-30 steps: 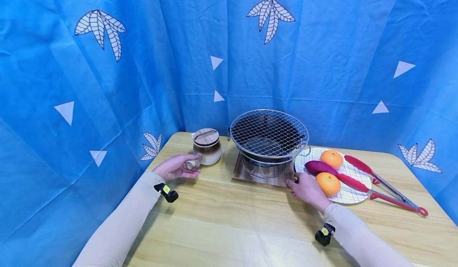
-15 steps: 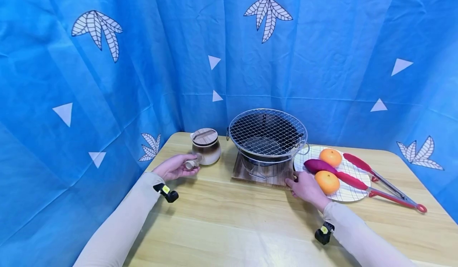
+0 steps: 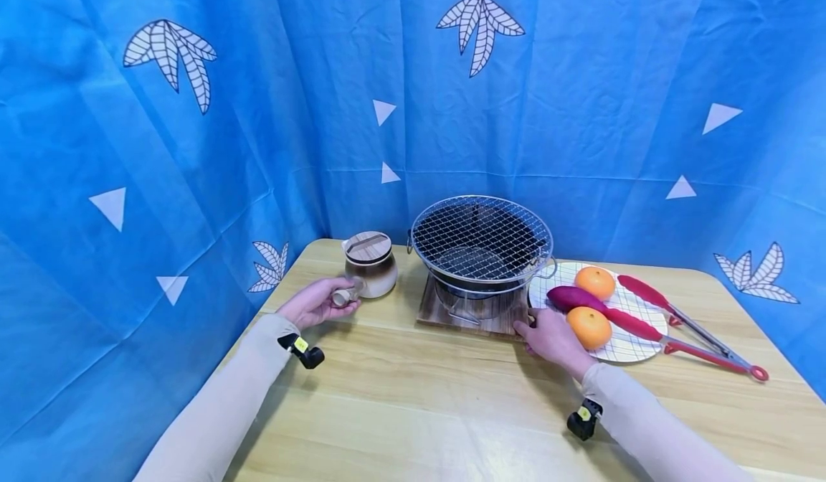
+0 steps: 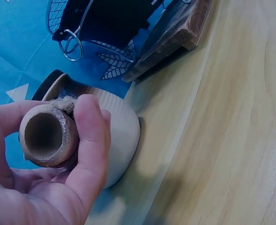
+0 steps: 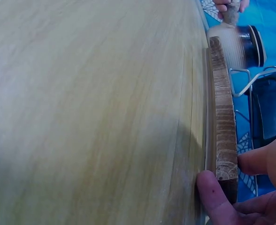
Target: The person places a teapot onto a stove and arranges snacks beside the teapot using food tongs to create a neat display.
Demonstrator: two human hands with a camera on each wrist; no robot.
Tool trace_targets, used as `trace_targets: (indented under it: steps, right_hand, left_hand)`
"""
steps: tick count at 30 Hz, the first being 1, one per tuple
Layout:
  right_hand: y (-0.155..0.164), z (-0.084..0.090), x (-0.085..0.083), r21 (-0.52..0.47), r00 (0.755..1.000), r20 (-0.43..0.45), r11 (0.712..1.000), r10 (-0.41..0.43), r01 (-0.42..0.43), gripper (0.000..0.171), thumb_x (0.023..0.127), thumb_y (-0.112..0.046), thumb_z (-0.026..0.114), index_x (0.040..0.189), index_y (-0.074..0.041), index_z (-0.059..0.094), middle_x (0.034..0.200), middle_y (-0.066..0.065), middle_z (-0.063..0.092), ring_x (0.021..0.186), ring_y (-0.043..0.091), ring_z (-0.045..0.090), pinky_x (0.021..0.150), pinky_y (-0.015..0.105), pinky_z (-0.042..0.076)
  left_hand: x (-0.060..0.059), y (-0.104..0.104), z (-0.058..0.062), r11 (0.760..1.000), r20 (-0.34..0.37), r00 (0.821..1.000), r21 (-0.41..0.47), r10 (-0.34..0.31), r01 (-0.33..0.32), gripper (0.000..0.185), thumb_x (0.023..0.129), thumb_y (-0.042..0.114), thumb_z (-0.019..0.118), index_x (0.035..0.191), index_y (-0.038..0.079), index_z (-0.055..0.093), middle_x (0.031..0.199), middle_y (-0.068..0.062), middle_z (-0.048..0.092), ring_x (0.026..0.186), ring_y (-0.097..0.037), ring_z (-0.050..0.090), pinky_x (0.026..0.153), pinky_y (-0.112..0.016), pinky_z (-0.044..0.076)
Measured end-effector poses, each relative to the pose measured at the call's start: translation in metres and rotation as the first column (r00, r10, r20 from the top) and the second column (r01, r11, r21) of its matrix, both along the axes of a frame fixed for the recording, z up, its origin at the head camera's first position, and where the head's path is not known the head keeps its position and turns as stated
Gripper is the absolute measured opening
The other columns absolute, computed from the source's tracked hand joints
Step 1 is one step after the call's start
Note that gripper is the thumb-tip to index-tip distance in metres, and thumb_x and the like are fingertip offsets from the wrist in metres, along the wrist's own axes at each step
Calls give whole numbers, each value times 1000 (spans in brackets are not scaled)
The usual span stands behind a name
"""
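Observation:
My left hand (image 3: 312, 304) grips the hollow side handle (image 4: 71, 138) of a brown-and-cream pot (image 3: 379, 277), fingers and thumb on either side of it. The pot stands upright on the table under a wooden lid (image 3: 368, 246). With thumb and fingers, my right hand (image 3: 556, 338) pinches the near right corner of a dark wooden board (image 5: 225, 112). On that board sits a round black grill stove, topped by a wire grate (image 3: 480, 242). Part of the board's corner is hidden behind my right hand.
Right of the stove lies a white checked plate (image 3: 635, 349) with two oranges (image 3: 589, 328) and a purple sweet potato-like item (image 3: 574, 298). Red-tipped tongs (image 3: 710, 356) lie across the plate onto the wooden table (image 3: 400, 403). A blue curtain (image 3: 581, 109) surrounds the back and left.
The head view has shifted slightly, so everything appears a little farther left. Both hands keep their holds, and the pot and board stay in place.

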State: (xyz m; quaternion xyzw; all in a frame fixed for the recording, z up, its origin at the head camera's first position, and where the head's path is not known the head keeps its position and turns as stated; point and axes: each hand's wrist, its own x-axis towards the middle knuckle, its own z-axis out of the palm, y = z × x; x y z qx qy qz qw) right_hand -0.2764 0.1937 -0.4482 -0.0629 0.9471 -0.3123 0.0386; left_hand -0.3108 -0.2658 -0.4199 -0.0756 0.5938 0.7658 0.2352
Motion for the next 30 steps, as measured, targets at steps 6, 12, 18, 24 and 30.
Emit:
trace_targets:
  steps: [6, 12, 18, 24, 30]
  right_hand:
    - [0, 1, 1, -14, 1000, 8, 1000, -8, 8, 41, 100, -27, 61, 128, 3, 60, 56, 0, 62, 49, 14, 59, 58, 30, 47]
    - [0, -1, 1, -24, 1000, 21, 1000, -16, 16, 43, 100, -27, 61, 132, 3, 59, 56, 1, 62, 48, 14, 58, 55, 31, 46]
    - [0, -2, 1, -22, 1000, 3, 1000, -11, 11, 44, 100, -26, 61, 133, 2, 59, 55, 0, 61, 48, 13, 58, 57, 30, 46]
    - [1, -2, 0, -12, 1000, -1, 1000, -1, 1, 48, 100, -27, 61, 137, 4, 56, 54, -1, 61, 48, 13, 59, 61, 30, 48]
    - [1, -3, 0, 3, 1000, 1, 1000, -7, 7, 53, 100, -28, 60, 140, 6, 52, 54, -1, 62, 48, 13, 59, 62, 31, 48]
  left_hand:
    - [-3, 3, 1, 1000, 0, 1000, 2, 13, -13, 31, 104, 10, 50, 133, 1, 42, 116, -18, 53, 89, -20, 69, 87, -26, 61]
    - [-3, 3, 1, 1000, -18, 1000, -3, 23, -23, 33, 105, 9, 48, 135, -1, 40, 118, -18, 51, 90, -20, 70, 87, -26, 61]
    - [-2, 4, 1, 1000, -42, 999, -11, 29, -30, 32, 104, 7, 49, 134, -2, 42, 118, -18, 50, 91, -20, 70, 88, -26, 61]
    - [-1, 4, 0, 999, -68, 997, -33, 32, -34, 31, 103, 6, 49, 132, -5, 44, 116, -17, 51, 91, -20, 69, 87, -26, 61]
    - [-1, 6, 0, 998, -79, 996, -41, 43, -47, 34, 102, 4, 50, 134, -6, 43, 111, -14, 54, 90, -19, 69, 86, -26, 61]
